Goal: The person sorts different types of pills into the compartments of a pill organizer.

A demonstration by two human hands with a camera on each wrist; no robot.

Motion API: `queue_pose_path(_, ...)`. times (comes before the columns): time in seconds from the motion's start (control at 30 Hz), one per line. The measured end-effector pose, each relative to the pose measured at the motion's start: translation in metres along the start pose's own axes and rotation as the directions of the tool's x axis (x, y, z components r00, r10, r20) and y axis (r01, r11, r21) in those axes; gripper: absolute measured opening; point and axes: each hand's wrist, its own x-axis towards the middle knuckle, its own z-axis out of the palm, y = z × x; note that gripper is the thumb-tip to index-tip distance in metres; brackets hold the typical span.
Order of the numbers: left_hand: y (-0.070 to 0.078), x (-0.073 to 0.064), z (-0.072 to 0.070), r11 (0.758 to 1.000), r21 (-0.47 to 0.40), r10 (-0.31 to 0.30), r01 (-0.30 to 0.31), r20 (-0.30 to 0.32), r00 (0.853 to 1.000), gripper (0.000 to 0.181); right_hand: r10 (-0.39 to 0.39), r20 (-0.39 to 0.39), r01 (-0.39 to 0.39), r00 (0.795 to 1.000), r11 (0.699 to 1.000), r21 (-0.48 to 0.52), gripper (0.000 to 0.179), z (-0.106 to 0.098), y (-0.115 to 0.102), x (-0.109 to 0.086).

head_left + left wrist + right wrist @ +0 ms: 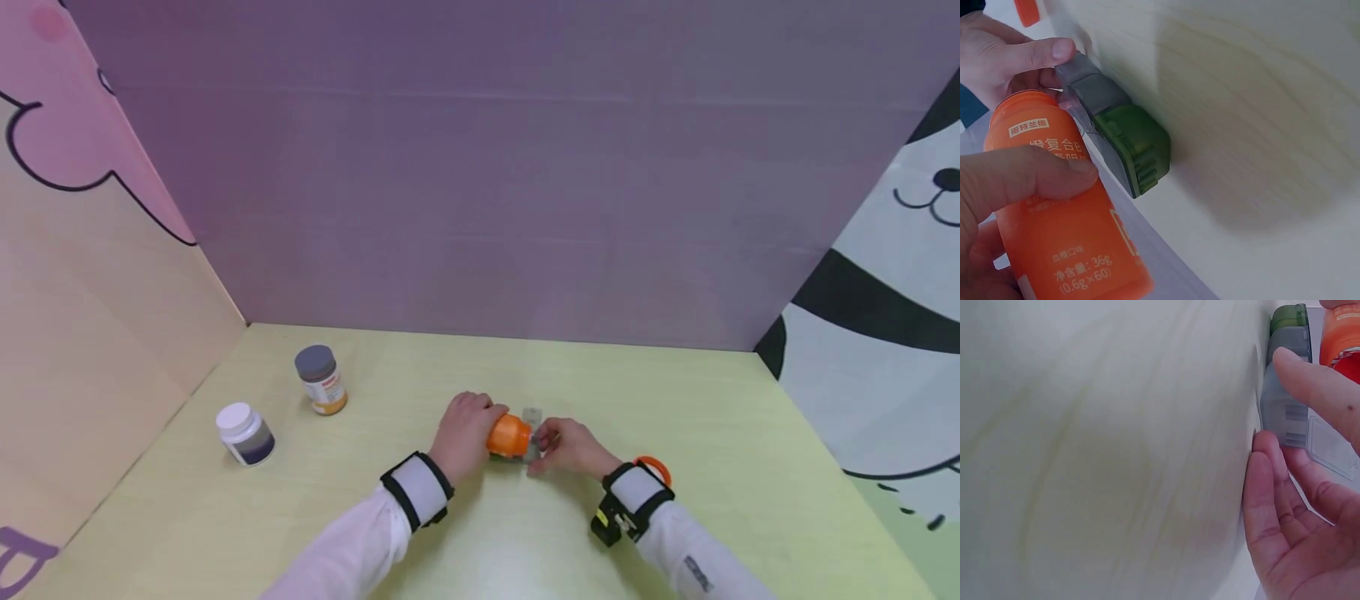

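Note:
My left hand [463, 433] grips an orange supplement bottle [1079, 219] round its body, the thumb lying across the printed label. The bottle is tipped on its side and its uncapped mouth faces right, over a pill organizer [1286, 394]. That organizer has grey compartments and a green one [1138, 147] at one end. A clear lid [1333, 447] on it stands raised. My right hand [572, 446] holds the organizer at its grey end, thumb on one side and fingers at the other. What lies inside the compartments is hidden.
An orange ring-shaped cap [660, 468] lies beside my right wrist. At the left stand a white-capped bottle [246, 435] and a grey-capped bottle [324, 383]. A purple wall [495, 208] closes the table [405, 367] at the back, with printed panels on both sides.

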Motion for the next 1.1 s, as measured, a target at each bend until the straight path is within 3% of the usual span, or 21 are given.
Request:
queue_pose_path(0.37, 0.009, 0.007, 0.001, 0.985, 0.167, 0.058, -0.048, -0.051, 0.997, 0.041, -0.035, 0.017, 0.035, 0.999, 0.999, -0.023, 0.037, -0.001, -0.002, 0.000)
queue_pose_path(0.83, 0.010, 0.009, 0.005, 0.971, 0.223, 0.112, -0.090, -0.087, 0.990, 0.033, -0.047, -0.001, 0.047, 0.999, 0.998, -0.046, 0.038, -0.001, 0.001, 0.002)
queue_pose_path(1.1, 0.014, 0.011, 0.007, 0.933, 0.334, 0.163, -0.132, -0.066, 0.984, 0.034, -0.053, -0.001, 0.053, 0.999, 0.997, -0.058, 0.038, -0.001, 0.001, 0.001)
